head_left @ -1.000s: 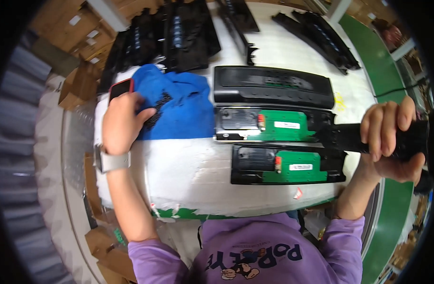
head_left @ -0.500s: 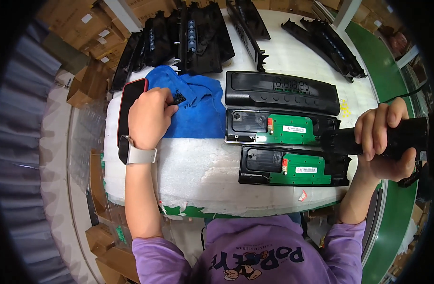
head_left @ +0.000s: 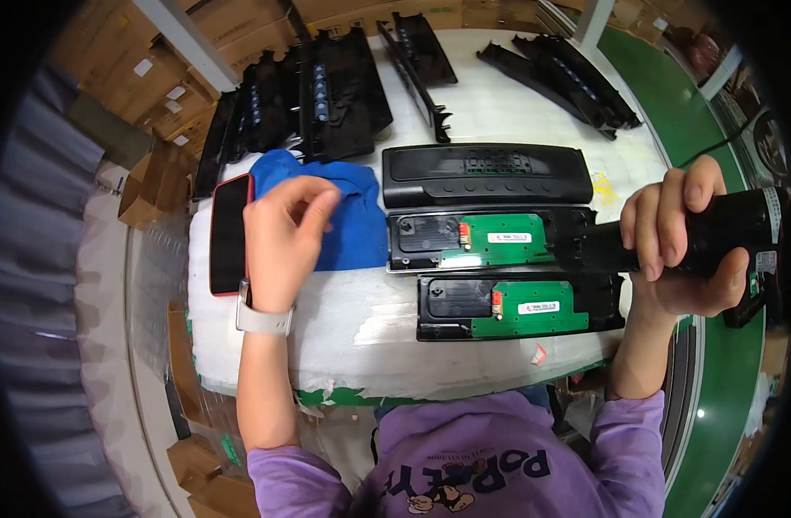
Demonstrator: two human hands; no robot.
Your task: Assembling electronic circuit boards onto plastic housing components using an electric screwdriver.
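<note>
Black plastic fills most of the worktop (head_left: 343, 337): three long housings lie side by side in front of the person. The farthest, a closed black housing (head_left: 486, 173), shows its ribbed outer face; the middle housing (head_left: 490, 240) and the near housing (head_left: 516, 306) lie open side up, each with a green circuit board seated in it.

The right hand (head_left: 680, 242) is wrapped around a black power screwdriver (head_left: 671, 237), fingers clamped on its barrel, its front end lying at the right end of the middle housing. The tip itself is hidden behind the tool body, so whether it sits on a screw is hard to tell.

The left hand (head_left: 283, 233) hangs over a blue cloth (head_left: 348, 216), fingers loosely curled with thumb and forefinger drawn near each other; it may pinch something small, but nothing shows. A red-cased phone (head_left: 230, 233) lies just beside it.

This looks like the fastening stage, boards seated and driver in hand. The next move likely calls for a steadied housing and the bit squarely over a board fixing point.
</note>
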